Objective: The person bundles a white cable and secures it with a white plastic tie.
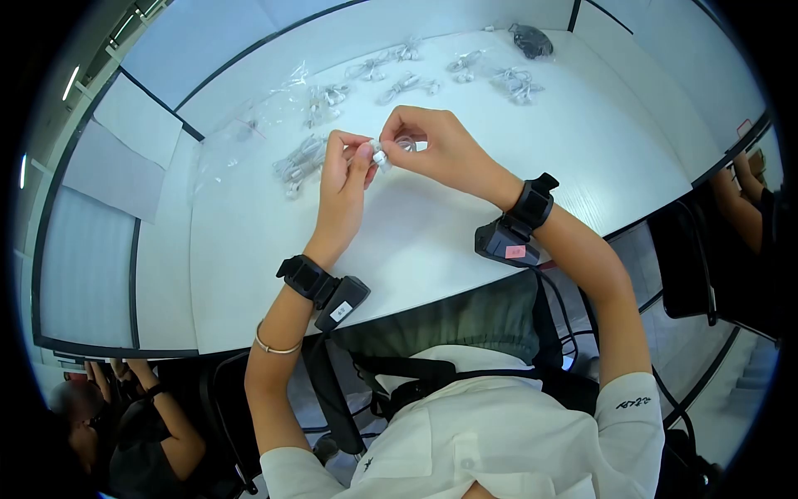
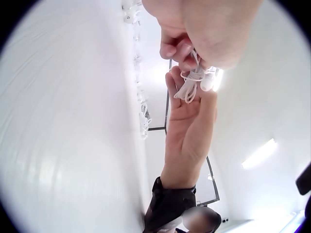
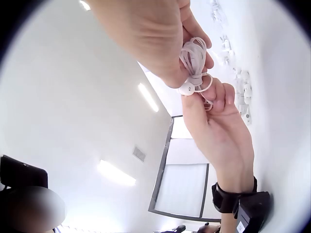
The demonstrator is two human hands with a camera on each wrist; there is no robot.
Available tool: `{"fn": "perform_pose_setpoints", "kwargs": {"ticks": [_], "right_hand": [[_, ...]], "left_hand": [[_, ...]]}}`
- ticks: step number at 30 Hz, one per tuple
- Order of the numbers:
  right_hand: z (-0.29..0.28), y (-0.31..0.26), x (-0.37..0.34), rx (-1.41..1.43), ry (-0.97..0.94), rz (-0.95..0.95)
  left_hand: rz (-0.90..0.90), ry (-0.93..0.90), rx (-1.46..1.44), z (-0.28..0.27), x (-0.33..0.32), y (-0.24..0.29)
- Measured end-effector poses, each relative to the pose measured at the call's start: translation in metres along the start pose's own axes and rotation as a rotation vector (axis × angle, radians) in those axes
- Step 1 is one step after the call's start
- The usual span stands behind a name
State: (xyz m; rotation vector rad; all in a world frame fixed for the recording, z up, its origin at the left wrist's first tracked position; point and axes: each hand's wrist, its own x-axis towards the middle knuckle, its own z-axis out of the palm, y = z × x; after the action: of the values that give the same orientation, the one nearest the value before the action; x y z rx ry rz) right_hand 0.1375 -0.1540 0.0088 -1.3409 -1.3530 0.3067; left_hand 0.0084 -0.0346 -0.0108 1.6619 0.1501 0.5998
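Above the white table (image 1: 598, 162), a thin white cable (image 3: 194, 58), wound in narrow loops, is pinched mid-air by the left hand (image 1: 341, 183) and right hand (image 1: 449, 148), both curled and held close together.

The tied white cable (image 3: 194, 56) looks like smooth plastic. In the head view, the tabletop (image 1: 582, 158) is smooth, faintly glossy; at eleven o'clock lies glossy, crinkled clear plastic film (image 1: 278, 101); at eight, a shiny metal bangle (image 1: 270, 348); at six, a matt cloth shirt (image 1: 507, 420) and gathered green cloth (image 1: 449, 320).
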Motion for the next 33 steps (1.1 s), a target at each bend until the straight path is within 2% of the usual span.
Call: {"fn": "perform_pose_setpoints", "kwargs": {"ticks": [9, 12, 14, 21, 33], "right_hand": [[0.0019, 0.0047, -0.0008, 0.073, -0.020, 0.071], [0.0066, 0.0068, -0.0013, 0.013, 0.099, -0.010], [0.0066, 0.0068, -0.0015, -0.002, 0.074, -0.012], [0.0063, 0.0021, -0.0030, -0.039, 0.008, 0.082], [0.0058, 0.0042, -0.0009, -0.048, -0.010, -0.015]], "left_hand": [[0.010, 0.004, 0.038, 0.0003, -0.0008, 0.0003], [0.036, 0.031, 0.067, 0.0024, -0.0012, 0.0017], [0.089, 0.070, 0.082, 0.0053, -0.0001, 0.0020], [0.085, 0.071, 0.212, 0.0026, 0.0004, 0.0005], [0.098, 0.078, 0.258, 0.0038, 0.0024, 0.0036]]}}
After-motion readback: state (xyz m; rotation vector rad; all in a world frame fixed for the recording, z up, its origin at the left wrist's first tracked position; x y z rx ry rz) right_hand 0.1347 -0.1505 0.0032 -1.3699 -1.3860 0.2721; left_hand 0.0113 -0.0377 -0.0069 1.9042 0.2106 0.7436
